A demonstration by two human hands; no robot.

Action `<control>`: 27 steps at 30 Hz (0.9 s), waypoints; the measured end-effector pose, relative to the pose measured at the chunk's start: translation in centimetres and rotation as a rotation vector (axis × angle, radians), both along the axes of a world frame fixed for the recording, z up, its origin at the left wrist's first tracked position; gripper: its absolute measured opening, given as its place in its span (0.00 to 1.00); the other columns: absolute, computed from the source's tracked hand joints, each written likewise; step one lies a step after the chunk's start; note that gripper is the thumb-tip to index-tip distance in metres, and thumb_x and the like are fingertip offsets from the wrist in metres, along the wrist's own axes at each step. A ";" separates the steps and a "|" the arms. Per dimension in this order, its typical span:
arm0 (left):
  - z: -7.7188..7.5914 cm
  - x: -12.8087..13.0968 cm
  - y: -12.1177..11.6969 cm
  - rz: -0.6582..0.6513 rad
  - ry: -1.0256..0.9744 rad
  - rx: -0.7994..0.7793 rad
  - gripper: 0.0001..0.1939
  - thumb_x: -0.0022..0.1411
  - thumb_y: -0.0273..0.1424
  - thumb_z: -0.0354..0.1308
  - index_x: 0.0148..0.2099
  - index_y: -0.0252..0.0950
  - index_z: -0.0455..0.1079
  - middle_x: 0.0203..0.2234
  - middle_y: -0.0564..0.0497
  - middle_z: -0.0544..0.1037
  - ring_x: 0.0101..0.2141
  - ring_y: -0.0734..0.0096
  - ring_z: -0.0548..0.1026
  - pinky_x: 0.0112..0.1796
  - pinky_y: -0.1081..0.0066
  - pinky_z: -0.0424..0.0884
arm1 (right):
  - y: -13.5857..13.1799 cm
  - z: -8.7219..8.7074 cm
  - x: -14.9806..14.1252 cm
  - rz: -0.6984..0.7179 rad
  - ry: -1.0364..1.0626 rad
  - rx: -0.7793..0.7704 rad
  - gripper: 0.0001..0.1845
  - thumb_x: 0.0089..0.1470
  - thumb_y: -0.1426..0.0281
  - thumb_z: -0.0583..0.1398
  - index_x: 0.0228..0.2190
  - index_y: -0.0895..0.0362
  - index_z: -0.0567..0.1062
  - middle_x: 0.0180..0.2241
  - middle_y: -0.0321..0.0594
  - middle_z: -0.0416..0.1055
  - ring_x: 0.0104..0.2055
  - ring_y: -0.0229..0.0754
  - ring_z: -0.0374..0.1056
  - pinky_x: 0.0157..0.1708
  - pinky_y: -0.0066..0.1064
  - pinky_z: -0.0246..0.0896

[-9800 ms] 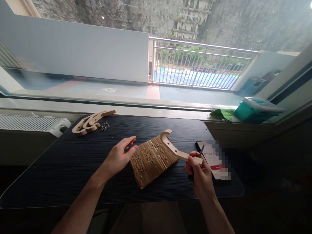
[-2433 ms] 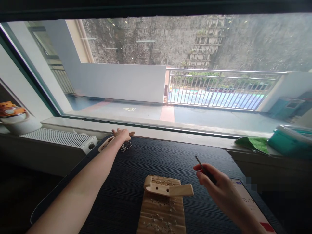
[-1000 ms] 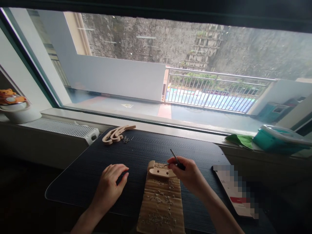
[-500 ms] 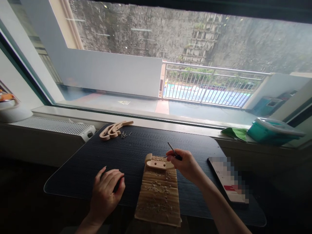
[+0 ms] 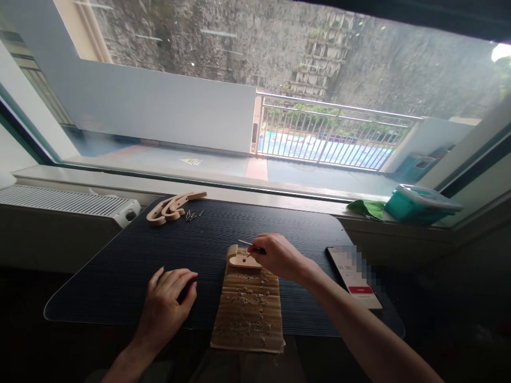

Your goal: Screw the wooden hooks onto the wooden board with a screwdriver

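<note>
One wooden hook (image 5: 239,259) lies on the board (image 5: 249,314), under the right hand (image 5: 277,256).

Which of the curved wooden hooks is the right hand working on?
The single curved wooden hook on the pitted wooden board, under the right hand; the other hooks lie untouched at the table's far-left corner.

A phone (image 5: 354,276) is seen lying flat near the right edge of the dark table (image 5: 120,266), its screen lit and partly blurred. At the far left corner, spare wooden hooks (image 5: 171,206) are stacked together, with a few loose screws (image 5: 194,215) scattered just beside them. Beyond the table, a white radiator (image 5: 64,202) is set under the window on the left, while a teal lidded box (image 5: 419,205) and a green cloth (image 5: 367,208) are found side by side on the sill to the right.
</note>
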State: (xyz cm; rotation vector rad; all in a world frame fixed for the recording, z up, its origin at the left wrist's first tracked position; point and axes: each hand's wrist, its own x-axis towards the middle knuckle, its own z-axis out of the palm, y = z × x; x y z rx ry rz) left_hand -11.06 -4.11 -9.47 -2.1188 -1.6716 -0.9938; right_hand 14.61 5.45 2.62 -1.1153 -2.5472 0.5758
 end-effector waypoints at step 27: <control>3.0 5.2 3.7 -0.227 -0.739 -0.421 0.35 0.57 0.35 0.58 0.63 0.42 0.49 0.51 0.46 0.69 0.53 0.63 0.68 0.55 0.57 0.63 | 1.4 -0.8 -2.1 0.393 -0.322 0.196 0.09 0.55 0.76 0.54 0.27 0.59 0.74 0.30 0.37 0.70 0.27 0.32 0.61 0.26 0.26 0.46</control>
